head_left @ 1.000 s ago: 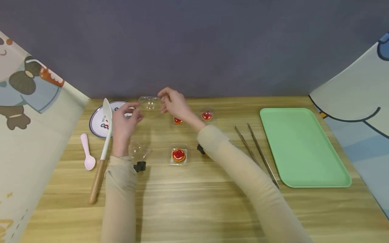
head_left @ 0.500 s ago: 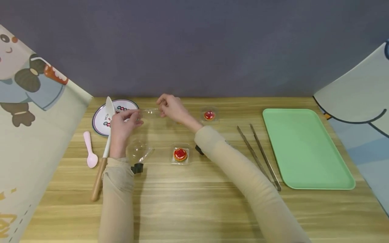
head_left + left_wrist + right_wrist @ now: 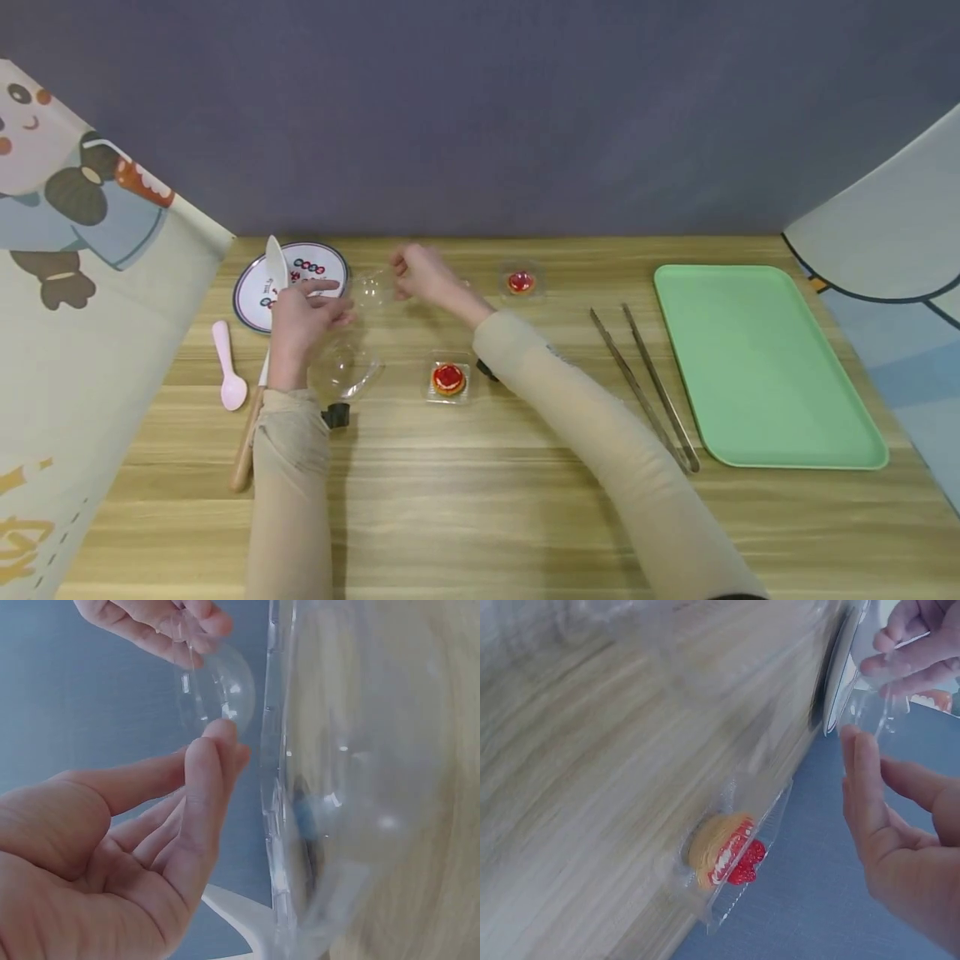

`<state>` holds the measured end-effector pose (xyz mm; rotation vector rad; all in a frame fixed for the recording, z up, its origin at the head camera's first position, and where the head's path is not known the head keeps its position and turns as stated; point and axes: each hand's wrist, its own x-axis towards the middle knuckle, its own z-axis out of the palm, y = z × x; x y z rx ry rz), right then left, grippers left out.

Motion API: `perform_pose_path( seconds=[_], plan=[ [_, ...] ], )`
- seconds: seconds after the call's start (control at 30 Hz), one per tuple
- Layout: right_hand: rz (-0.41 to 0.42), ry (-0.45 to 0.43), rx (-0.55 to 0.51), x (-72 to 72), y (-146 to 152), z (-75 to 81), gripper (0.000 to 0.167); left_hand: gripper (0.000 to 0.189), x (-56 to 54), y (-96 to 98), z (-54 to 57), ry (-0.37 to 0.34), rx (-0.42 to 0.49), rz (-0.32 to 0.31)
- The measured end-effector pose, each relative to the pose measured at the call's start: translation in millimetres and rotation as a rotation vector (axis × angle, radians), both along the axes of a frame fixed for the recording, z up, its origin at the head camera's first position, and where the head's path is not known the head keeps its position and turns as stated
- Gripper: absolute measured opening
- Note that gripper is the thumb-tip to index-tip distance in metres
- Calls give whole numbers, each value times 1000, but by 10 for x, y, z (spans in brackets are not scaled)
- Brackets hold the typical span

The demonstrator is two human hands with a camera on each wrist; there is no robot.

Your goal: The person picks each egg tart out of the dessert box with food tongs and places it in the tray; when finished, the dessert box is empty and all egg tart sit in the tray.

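Observation:
My left hand and right hand hold a small clear plastic domed lid between them near the back of the table. In the left wrist view, the left thumb and fingertips pinch one side of the dome; the other hand grips the far side. The right wrist view shows the right thumb and fingers on the near rim. A larger clear plastic shell lies below the left hand. Beyond it sits a red-topped tart in a clear square pack. Another packed tart is right of the right hand.
A patterned plate with a long white spoon across it lies at left, beside a pink spoon. Metal tongs and a green tray lie at right. A dark wall stands behind.
Both hands have come slightly lower and nearer with the clear lid, and the lid's tilt has changed. The head view has shifted a little. The other objects stay in place.

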<state>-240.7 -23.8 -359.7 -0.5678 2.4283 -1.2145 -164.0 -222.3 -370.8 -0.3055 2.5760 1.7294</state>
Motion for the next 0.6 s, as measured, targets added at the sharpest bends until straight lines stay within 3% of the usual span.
perform_pose_path(
  seconds=[0.13,0.27,0.43,0.6],
  plan=[
    [43,79,105,2,0,-15,42,39,-6,-10,-32,-15,-66,-50],
    [89,194,209,5,16,-28,12,37,-11,13,-48,-17,-81,-81],
    [108,219,258,20,21,-65,37,39,-31,46,-59,-46,-98,-94],
    [113,215,313,44,7,-110,33,39,-56,51,-83,-58,-149,-111]
  ],
)
